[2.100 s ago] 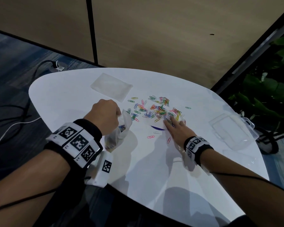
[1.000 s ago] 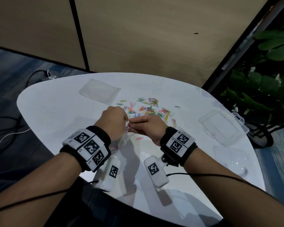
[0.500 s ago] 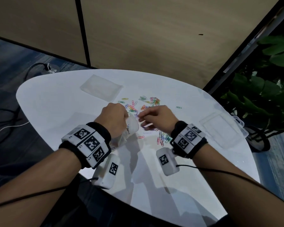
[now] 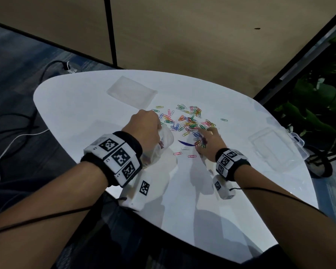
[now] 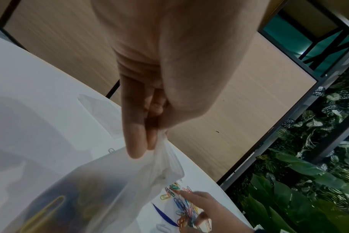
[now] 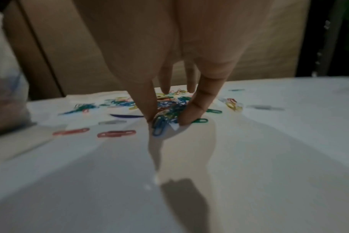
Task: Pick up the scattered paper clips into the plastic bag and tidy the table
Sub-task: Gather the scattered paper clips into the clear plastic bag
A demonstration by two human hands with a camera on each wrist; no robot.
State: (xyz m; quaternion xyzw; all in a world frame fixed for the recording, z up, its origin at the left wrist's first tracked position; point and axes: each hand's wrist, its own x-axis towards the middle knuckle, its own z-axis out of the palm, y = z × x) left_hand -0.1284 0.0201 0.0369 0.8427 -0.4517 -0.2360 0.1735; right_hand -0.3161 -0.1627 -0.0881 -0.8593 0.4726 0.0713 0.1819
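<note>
Clearly the job is only partly done: the plastic bag (image 4: 159, 148) is already holding a small heap of clips, a yellow one showing through its cloudy wall in the left wrist view, yet most of the paper clips (image 4: 188, 121) are still lying scattered toward the far edge of the desk (image 4: 182, 200). The left hand (image 4: 144, 129) is pinching the bag's rim, its grip closed on the plastic and keeping the mouth open just beside the pile. The right hand (image 4: 209, 142) is pressing down, thumb and fingers curling around a bunch of clips (image 6: 165, 119). A flat clear bag (image 4: 131, 93) near the far-left edge and a clear box (image 4: 273, 150) by the right edge are looking empty.
</note>
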